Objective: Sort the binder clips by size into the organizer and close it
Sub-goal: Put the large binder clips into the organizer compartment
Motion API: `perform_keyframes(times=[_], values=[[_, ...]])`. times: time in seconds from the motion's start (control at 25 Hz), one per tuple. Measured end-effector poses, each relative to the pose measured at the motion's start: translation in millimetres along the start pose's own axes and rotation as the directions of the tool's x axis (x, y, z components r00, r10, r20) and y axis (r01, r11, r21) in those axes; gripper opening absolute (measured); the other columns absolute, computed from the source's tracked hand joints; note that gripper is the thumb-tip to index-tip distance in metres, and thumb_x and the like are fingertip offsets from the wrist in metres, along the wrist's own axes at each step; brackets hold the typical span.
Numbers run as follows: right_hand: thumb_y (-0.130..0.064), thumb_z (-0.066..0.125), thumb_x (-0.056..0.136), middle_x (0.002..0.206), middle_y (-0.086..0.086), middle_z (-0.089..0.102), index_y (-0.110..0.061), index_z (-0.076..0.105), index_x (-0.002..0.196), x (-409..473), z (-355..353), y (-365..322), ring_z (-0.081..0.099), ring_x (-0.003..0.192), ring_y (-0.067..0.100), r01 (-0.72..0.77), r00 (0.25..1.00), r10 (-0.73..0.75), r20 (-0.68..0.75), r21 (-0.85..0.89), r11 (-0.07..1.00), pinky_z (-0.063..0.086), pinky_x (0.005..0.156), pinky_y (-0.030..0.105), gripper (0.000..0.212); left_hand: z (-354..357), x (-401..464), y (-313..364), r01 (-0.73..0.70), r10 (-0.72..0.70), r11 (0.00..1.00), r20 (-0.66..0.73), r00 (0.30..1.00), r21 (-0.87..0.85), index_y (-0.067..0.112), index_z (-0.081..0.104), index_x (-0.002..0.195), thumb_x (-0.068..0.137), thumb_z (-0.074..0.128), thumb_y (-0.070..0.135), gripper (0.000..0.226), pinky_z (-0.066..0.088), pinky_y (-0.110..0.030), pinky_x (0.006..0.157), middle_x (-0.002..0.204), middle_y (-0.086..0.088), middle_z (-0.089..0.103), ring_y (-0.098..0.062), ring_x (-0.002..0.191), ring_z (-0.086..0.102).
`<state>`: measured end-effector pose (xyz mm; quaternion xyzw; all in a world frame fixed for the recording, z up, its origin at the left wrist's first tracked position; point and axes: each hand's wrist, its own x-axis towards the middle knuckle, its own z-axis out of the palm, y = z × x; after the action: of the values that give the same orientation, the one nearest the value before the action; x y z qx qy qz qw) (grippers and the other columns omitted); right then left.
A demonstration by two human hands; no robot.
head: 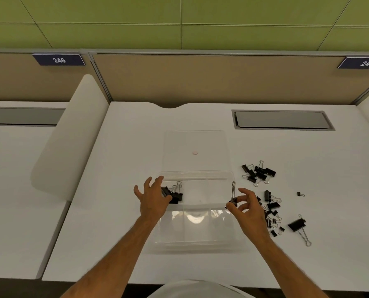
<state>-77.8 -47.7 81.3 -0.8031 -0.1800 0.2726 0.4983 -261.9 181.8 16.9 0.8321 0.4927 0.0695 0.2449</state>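
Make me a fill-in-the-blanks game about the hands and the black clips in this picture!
1. The right hand pinches one binder clip over the clear ____.
2. The organizer's lid is ____.
3. The loose clips lie to the ____ of the organizer.
4. The left hand holds ____.

Missing words: organizer; open; right; nothing

1. My left hand (152, 197): fingers spread and nearly straight, palm down, forearm reaching forward from lower left.
2. My right hand (247, 208): thumb and fingertips pinched together, remaining fingers loosely curled, forearm angled in from lower right.
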Motion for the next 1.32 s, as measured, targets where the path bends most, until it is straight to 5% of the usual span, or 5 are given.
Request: perform_keyframes(times=[0.24, 0.44, 0.72, 1.0, 1.32], values=[[-0.016, 0.074, 0.083, 0.108, -0.010, 0.067, -0.038, 0.032, 0.141, -3, 36, -19, 0.065, 0.089, 0.014, -0.006, 0.981, -0.020, 0.191, 0.134, 0.991, 0.056, 0.075, 0.029, 0.075, -6, -22, 40, -0.059, 0.126, 0.925, 0.158, 0.979, -0.376, 0.043, 0.054, 0.123, 0.065, 0.081, 0.056, 0.065, 0.016, -0.046, 0.118, 0.122, 0.026, 0.056, 0.008, 0.123, 0.040], [-0.005, 0.069, 0.086, 0.117, -0.004, 0.064, -0.038, 0.025, 0.147, -4, 63, -32, 0.066, 0.099, 0.014, -0.037, 0.957, -0.024, 0.290, 0.203, 0.978, 0.055, 0.071, 0.020, 0.082, -2, -33, 56, -0.061, 0.202, 0.891, 0.272, 0.941, -0.450, 0.050, 0.045, 0.133, 0.050, 0.074, 0.082, 0.093, 0.042, -0.050, 0.105, 0.121, 0.031, 0.057, -0.016, 0.126, 0.047], [-0.004, 0.065, 0.090, 0.130, -0.005, 0.060, -0.043, 0.018, 0.149, -10, 67, -32, 0.070, 0.103, 0.018, -0.118, 0.921, 0.010, 0.389, 0.254, 0.960, 0.056, 0.083, 0.028, 0.085, -23, -40, 53, -0.110, 0.227, 0.820, 0.143, 0.963, -0.562, 0.032, 0.067, 0.115, 0.065, 0.088, 0.042, 0.055, 0.053, -0.036, 0.093, 0.107, 0.019, 0.069, 0.000, 0.100, 0.063], [-0.013, 0.068, 0.090, 0.125, -0.006, 0.064, -0.036, 0.030, 0.148, -13, 37, -6, 0.069, 0.100, 0.019, -0.150, 0.942, 0.077, 0.326, 0.205, 0.967, 0.057, 0.090, 0.045, 0.073, -20, -15, 0, 0.010, -0.011, 0.987, -0.004, 1.000, -0.160, 0.033, 0.059, 0.123, 0.071, 0.080, 0.047, 0.058, -0.004, -0.048, 0.115, 0.121, 0.010, 0.058, -0.009, 0.127, 0.042], [-0.009, 0.064, 0.092, 0.114, -0.003, 0.070, -0.031, 0.041, 0.141, -13, 11, 13, 0.068, 0.103, 0.023, -0.152, 0.965, 0.098, 0.245, 0.215, 0.965, 0.059, 0.085, 0.045, 0.058, -6, -5, 0, -0.072, 0.069, 0.976, 0.026, 0.997, 0.203, 0.021, 0.063, 0.123, 0.076, 0.074, 0.052, 0.057, -0.003, -0.058, 0.110, 0.118, 0.002, 0.063, -0.021, 0.130, 0.042]])
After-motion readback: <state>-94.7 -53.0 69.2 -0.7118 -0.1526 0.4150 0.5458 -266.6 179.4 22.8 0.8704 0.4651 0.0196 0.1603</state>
